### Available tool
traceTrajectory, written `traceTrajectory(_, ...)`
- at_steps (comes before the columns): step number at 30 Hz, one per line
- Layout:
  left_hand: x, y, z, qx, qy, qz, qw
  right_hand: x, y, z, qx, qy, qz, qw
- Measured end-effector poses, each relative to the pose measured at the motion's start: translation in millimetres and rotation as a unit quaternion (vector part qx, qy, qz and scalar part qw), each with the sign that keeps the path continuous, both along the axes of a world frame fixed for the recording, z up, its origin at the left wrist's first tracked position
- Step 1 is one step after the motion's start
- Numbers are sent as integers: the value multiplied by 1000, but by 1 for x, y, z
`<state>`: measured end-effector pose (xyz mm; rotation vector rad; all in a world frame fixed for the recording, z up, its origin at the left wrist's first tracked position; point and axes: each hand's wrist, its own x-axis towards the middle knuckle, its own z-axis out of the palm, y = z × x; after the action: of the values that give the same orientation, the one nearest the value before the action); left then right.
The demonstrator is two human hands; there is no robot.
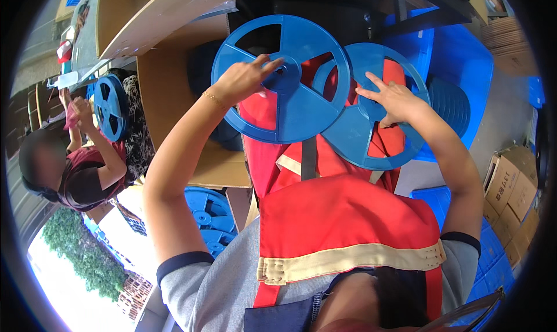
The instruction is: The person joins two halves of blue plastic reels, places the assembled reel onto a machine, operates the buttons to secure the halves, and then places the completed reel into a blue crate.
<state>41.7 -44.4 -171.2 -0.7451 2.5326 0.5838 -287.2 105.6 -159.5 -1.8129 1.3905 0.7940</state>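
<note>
2 blue reels: left hand [243,79] fingers spread on one [290,94], right hand [394,100] likewise on the other [354,140].

**Two blue reels, upper centre of the frame**

The larger-looking blue reel [282,79] sits in the upper centre of the frame. It is a round, flat plastic disc with a raised hub at its middle and spokes that divide the face into wedge-shaped openings; red fabric and dark background show through these openings. Its face is turned toward the camera.

The second blue reel [371,108] lies to the right and slightly lower. It has the same colour and spoked form. Its left portion is covered by the first reel, which overlaps it. Red fabric shows through its openings.
</note>
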Motion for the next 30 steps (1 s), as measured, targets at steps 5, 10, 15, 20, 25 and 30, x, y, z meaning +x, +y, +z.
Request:
traceTrajectory(5,-38,-14,-37,-207,-117,-280,930,5,-3,-5,0,37,49,998)
traceTrajectory(10,-85,-17,-17,-16,-270,-223,936,13,-5,-3,11,43,48,998)
traceTrajectory(15,-79,-3,-5,20,-218,-124,968,0,5,14,-35,-44,-44,997)
traceTrajectory(20,-31,-9,49,107,96,195,970,-31,22,54,-208,-151,-246,935)
traceTrajectory(25,-26,25,90,278,418,303,810,1,-1,92,-227,-407,-406,786)
traceTrajectory(30,-46,53,121,476,476,279,685,56,-31,105,-100,-594,-438,667)
